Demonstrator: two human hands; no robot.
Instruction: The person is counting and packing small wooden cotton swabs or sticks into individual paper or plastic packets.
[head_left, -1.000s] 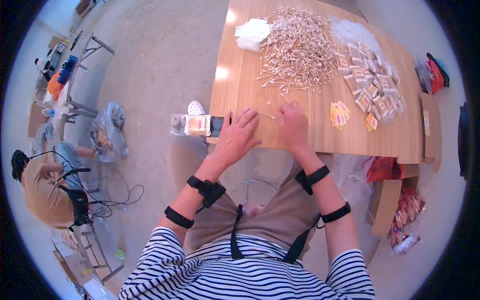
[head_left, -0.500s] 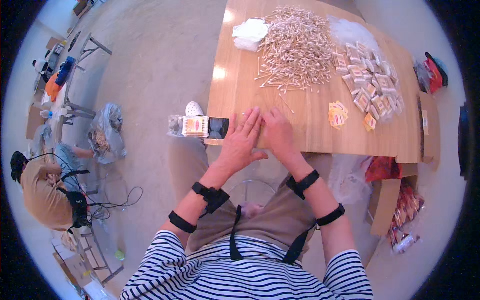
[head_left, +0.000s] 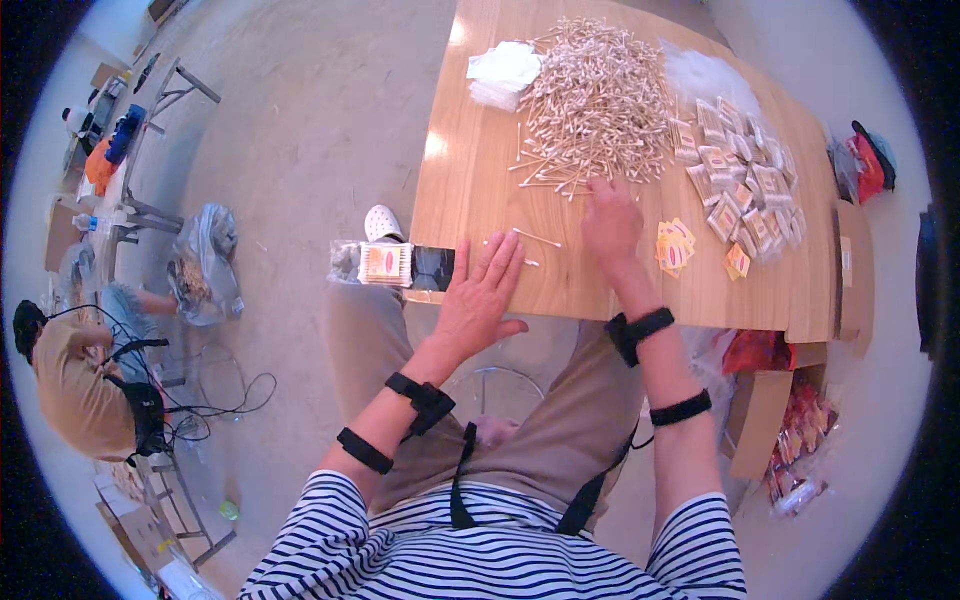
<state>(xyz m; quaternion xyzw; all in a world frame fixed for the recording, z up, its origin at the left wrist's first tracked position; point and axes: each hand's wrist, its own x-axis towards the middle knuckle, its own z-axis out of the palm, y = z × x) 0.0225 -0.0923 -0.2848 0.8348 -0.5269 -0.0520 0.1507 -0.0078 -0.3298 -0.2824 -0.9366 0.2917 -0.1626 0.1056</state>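
Partly hidden: cotton swab (head_left: 531, 262) under left hand (head_left: 482, 300), fingers flat.
Right hand (head_left: 612, 222) blurred at swab pile (head_left: 595, 105); can't tell grip.

Light-brown wood-grain tabletop (head_left: 470, 170): broad heap of white-tipped wooden cotton swabs (head_left: 595, 100) at far middle. Flat stack of white sheets (head_left: 502, 72) just left of it. Crumpled clear plastic film (head_left: 710, 78) to its right, toward the back; before the film, a pile of small clear-wrapped swab packets (head_left: 740, 190). Yellow-and-white paper cards (head_left: 675, 246) nearer the front edge, left of the pile's near end. Right hand (head_left: 613, 228) at the heap's near side; left hand (head_left: 480, 305) on the tabletop's front-left part, loose swabs (head_left: 540, 238) by its fingertips.
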